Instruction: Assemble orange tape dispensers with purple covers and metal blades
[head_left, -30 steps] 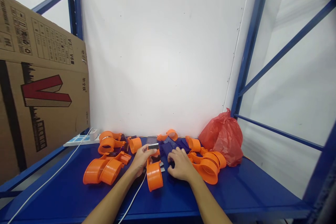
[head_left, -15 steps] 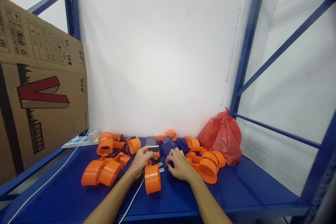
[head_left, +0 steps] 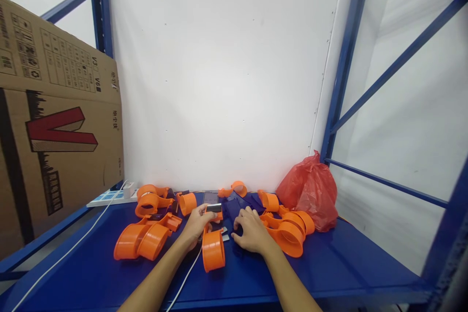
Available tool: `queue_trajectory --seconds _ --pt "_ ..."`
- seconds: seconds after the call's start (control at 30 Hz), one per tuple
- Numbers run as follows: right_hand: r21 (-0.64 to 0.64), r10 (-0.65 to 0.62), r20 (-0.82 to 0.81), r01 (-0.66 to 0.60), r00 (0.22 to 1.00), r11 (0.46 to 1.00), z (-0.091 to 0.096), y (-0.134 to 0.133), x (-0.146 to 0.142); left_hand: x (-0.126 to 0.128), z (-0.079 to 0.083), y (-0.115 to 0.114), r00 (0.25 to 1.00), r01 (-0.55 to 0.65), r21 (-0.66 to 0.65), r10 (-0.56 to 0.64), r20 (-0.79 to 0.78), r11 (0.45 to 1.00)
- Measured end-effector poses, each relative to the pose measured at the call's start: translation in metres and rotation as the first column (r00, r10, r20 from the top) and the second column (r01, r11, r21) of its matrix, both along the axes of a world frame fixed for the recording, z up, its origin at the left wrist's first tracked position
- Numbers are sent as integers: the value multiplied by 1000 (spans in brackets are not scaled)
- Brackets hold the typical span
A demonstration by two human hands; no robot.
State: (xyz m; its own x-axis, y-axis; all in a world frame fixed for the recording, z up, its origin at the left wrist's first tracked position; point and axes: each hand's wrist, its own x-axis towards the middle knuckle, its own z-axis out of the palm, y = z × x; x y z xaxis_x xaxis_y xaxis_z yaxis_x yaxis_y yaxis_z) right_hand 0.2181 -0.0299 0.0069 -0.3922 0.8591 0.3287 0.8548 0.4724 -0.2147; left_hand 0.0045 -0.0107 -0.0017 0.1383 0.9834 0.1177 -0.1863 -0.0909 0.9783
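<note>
My left hand [head_left: 197,226] is closed around an orange plastic tape dispenser [head_left: 213,252]. The dispenser's round hub hangs toward me, and a dark strip with a pale edge shows at its far end. Two small grey metal pieces [head_left: 225,237] show just right of it. My right hand [head_left: 250,233] is beside a heap of dark blue pieces [head_left: 236,207], its fingers curved and its thumb apart. Nothing shows in its grasp, though the fingertips are partly hidden. More orange dispensers [head_left: 288,234] lie directly right of this hand.
Several other orange dispensers [head_left: 152,240] lie on the blue table [head_left: 329,268] at left. A red plastic bag [head_left: 310,192] stands at the back right. A big cardboard box [head_left: 62,131] rises on the left, near a power strip [head_left: 109,199]. A white cable [head_left: 69,248] crosses the table.
Both hands stay in almost the same place, and my left hand keeps its hold on the dispenser. The right hand's fingers have shifted only slightly. The whole view has moved a touch.
</note>
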Motion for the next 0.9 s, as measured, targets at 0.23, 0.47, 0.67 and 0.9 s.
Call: queue_trajectory --seconds 0.23,0.47,0.67,0.9 --pt "40 80 -205 -74 975 996 -2 1 -3 0 0 -1 1000 1 0 -1 -4 1000" --pt "54 67 -178 -58 982 997 -4 2 -2 0 -2 0 1000 3 -4 -4 -8 1000" --pt "-8 73 -63 -74 995 997 -3 -1 -1 0 -2 0 1000 20 2 -20 -2 1000" --pt "-21 108 3 -108 994 994 -1 -5 -9 1 0 -1 1000 19 13 -18 -6 1000"
